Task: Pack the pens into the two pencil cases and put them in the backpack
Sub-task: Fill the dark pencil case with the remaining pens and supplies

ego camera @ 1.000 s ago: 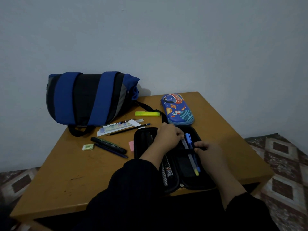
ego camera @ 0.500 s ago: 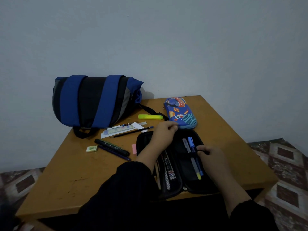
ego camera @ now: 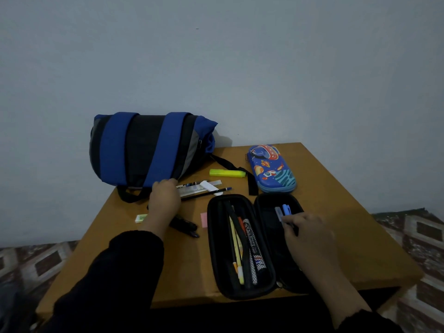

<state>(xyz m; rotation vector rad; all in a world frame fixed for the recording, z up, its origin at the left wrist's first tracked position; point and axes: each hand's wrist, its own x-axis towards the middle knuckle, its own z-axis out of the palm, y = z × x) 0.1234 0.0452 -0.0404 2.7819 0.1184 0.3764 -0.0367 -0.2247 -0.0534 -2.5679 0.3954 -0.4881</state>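
The black pencil case point(ego camera: 255, 243) lies open like a book at the near edge of the surface point(ego camera: 336, 193), its left half holding several pens and pencils point(ego camera: 242, 246), its right half two blue-capped pens point(ego camera: 283, 210). The right hand point(ego camera: 306, 233) rests on that right half, its fingers curled over the pens there; whether they pinch one cannot be told. The left hand point(ego camera: 165, 200) reaches to the far left, fingers spread and relaxed over the ruler point(ego camera: 204, 187) and pencil point(ego camera: 206, 193), just in front of the backpack point(ego camera: 146, 150).

Judging by this, the step in hand is collecting loose items for the black case. The next move calls for a pinch on a thin piece lying flat, then a carry rightward. The black markers point(ego camera: 183, 224), eraser point(ego camera: 141, 218) and yellow highlighter point(ego camera: 227, 173) still lie out; the patterned blue case point(ego camera: 271, 169) sits closed at the far right.

The open case overhangs close to the near edge, so pressing there risks tipping it. Bare room lies right of the case.
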